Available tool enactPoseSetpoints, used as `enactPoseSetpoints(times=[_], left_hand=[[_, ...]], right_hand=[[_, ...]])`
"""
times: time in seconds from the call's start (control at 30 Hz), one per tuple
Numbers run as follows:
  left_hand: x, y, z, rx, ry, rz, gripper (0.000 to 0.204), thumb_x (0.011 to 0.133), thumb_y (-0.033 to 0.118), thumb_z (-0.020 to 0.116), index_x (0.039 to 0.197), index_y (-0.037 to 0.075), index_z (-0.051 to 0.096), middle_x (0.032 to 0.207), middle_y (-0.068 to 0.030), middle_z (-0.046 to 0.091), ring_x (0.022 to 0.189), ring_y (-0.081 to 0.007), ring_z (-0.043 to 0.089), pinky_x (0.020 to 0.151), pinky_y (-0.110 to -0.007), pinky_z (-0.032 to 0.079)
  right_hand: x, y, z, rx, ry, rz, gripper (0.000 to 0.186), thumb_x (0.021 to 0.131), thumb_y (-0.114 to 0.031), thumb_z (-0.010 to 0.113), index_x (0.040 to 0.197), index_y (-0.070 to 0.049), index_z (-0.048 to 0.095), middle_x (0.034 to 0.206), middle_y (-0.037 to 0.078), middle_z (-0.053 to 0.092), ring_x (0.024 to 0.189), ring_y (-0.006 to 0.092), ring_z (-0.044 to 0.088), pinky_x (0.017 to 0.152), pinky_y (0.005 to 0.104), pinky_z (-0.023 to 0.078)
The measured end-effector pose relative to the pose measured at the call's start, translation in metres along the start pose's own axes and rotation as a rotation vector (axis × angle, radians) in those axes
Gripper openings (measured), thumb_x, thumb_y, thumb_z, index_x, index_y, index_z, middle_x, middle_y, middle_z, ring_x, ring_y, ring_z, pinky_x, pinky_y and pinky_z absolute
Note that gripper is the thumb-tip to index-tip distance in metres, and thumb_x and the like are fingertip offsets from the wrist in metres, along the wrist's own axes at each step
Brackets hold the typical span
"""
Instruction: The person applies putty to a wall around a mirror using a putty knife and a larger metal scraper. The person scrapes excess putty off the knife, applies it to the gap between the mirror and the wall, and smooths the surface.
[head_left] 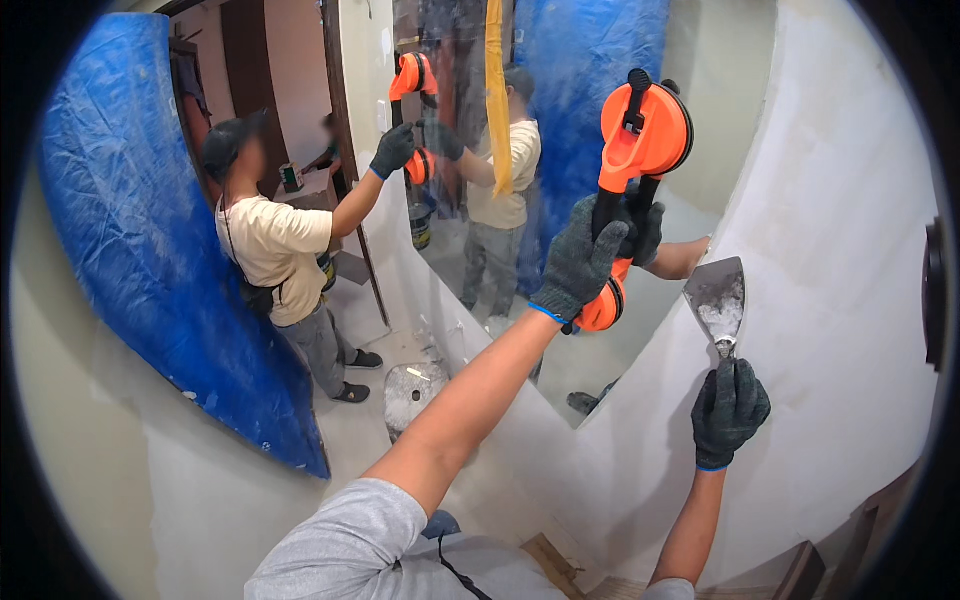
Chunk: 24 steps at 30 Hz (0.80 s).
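My gloved left hand bears the orange-and-black suction lifter on the mirror, fingers clamped around its black handle. My right hand holds the scraper, fingers closed on its handle, the white-smeared blade beside the mirror's right edge; whether it touches the wall, I cannot tell. At left, a co-worker's gloved hand meets a second lifter.
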<state>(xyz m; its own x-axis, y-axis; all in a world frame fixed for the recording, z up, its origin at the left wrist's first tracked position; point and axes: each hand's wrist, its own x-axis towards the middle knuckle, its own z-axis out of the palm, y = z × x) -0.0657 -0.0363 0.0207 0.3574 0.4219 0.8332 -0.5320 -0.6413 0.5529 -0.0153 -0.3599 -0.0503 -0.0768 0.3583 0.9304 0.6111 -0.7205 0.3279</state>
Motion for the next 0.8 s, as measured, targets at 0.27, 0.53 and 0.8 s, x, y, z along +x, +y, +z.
enactPoseSetpoints(times=[0.27, 0.53, 0.8], left_hand=[[0.0003, 0.0019, 0.0013, -0.04, -0.004, -0.027, 0.041, 0.103, 0.031, 0.068, 0.131, 0.002, 0.057, 0.107, -0.0168, 0.069, 0.097, -0.0342, 0.069, 0.084, -0.043, 0.053], [-0.0012, 0.0012, 0.0018, -0.082, 0.007, -0.039, 0.044, 0.103, 0.033, 0.068, 0.134, 0.004, 0.056, 0.109, -0.0183, 0.071, 0.099, -0.0353, 0.071, 0.086, -0.042, 0.055], [-0.002, -0.0057, 0.0031, -0.072, -0.007, -0.042, 0.043, 0.104, 0.03, 0.067, 0.136, 0.005, 0.056, 0.111, -0.0182, 0.072, 0.103, -0.034, 0.073, 0.086, -0.042, 0.056]], right_hand=[[0.0012, 0.0022, 0.0004, -0.024, 0.01, -0.01, 0.033, 0.09, -0.011, 0.077, 0.123, -0.011, 0.072, 0.129, 0.013, 0.069, 0.108, 0.0314, 0.066, 0.092, 0.0457, 0.049], [0.0006, 0.0023, -0.0001, -0.017, 0.008, -0.014, 0.035, 0.089, -0.01, 0.077, 0.124, -0.011, 0.072, 0.129, 0.013, 0.069, 0.111, 0.0316, 0.065, 0.094, 0.0458, 0.049], [0.0008, 0.0011, -0.0002, -0.004, -0.001, -0.008, 0.035, 0.09, -0.009, 0.076, 0.125, -0.01, 0.071, 0.13, 0.014, 0.068, 0.113, 0.0326, 0.065, 0.096, 0.0459, 0.048]])
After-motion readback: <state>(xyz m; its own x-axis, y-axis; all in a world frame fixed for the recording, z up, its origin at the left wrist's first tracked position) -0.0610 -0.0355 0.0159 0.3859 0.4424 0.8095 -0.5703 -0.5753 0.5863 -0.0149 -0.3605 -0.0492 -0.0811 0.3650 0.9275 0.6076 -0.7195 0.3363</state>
